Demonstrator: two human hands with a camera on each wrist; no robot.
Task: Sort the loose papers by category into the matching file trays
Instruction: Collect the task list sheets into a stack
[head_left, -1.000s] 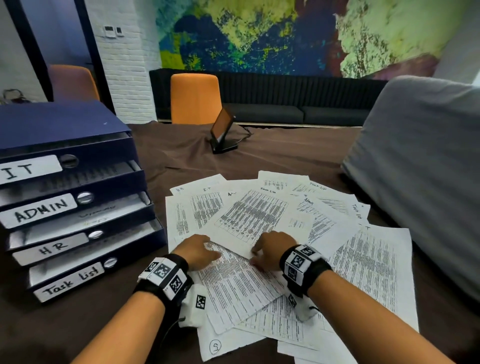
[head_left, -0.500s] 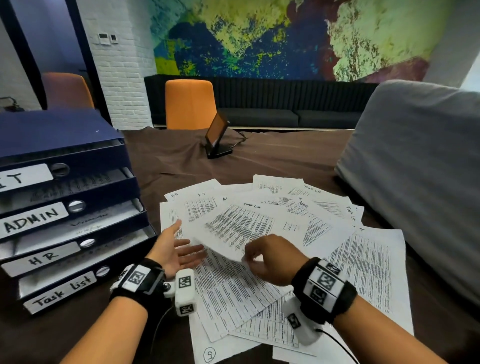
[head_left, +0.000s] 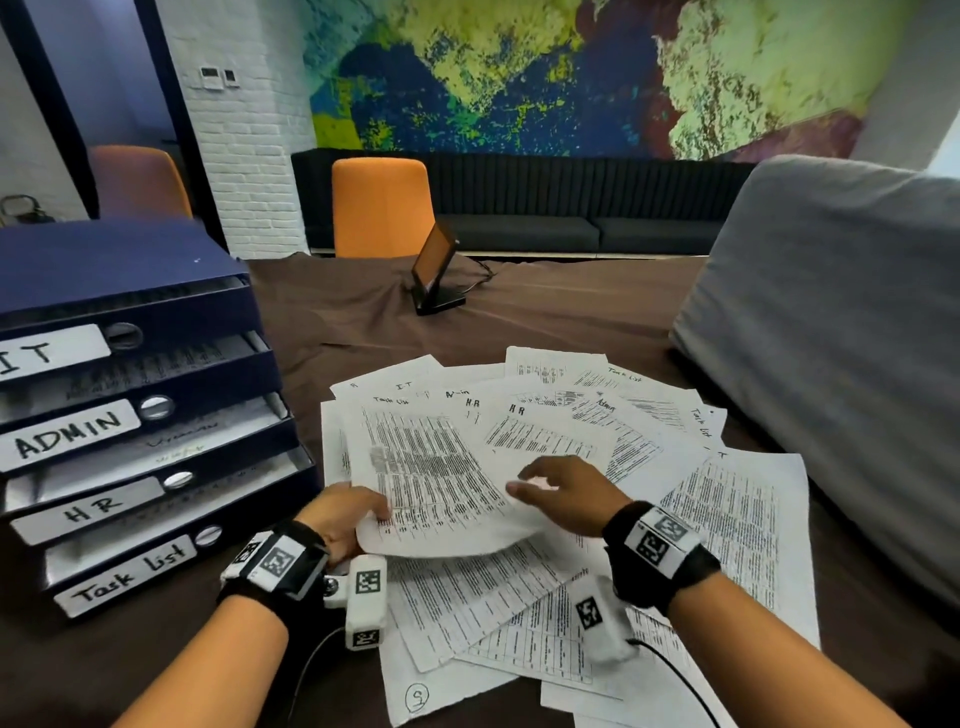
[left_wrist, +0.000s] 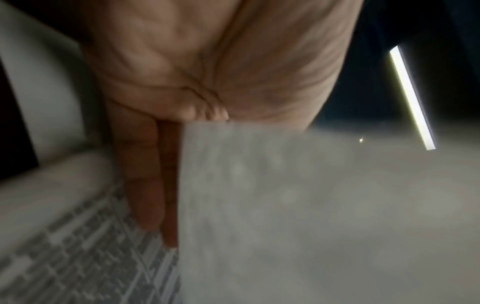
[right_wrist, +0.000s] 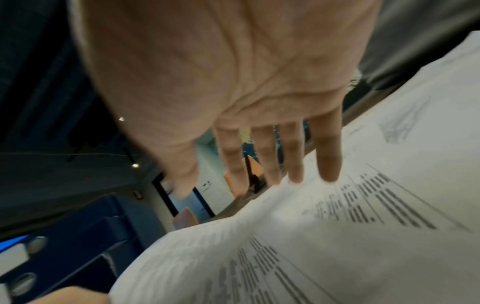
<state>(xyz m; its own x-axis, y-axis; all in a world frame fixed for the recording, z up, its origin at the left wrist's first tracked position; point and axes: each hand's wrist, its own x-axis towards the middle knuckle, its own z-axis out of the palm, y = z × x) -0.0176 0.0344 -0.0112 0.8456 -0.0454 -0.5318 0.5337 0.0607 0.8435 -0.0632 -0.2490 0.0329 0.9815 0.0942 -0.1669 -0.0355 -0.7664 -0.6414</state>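
A fan of loose printed papers (head_left: 727, 519) covers the brown table. On top lies a sheet headed "Task list" (head_left: 431, 478), its near edge lifted. My left hand (head_left: 348, 519) pinches that sheet at its lower left corner, thumb on top; in the left wrist view the fingers (left_wrist: 148, 174) lie under the sheet (left_wrist: 311, 205). My right hand (head_left: 566, 499) hovers over the sheet's right edge with straight, spread fingers (right_wrist: 327, 152) and holds nothing. The blue stacked file trays (head_left: 171, 374) labelled IT, ADMIN, HR and Task list stand at the left.
A grey cushion (head_left: 841, 332) lies along the right side of the table. A small black screen on a stand (head_left: 434, 270) sits at the back. Orange chairs (head_left: 382, 208) and a dark sofa stand beyond the table. Bare brown cloth (head_left: 571, 317) lies behind the papers.
My left hand went from palm-up beside the papers to pinching the Task list sheet's corner. My right hand let go of that sheet and opened. The sheet slid left.
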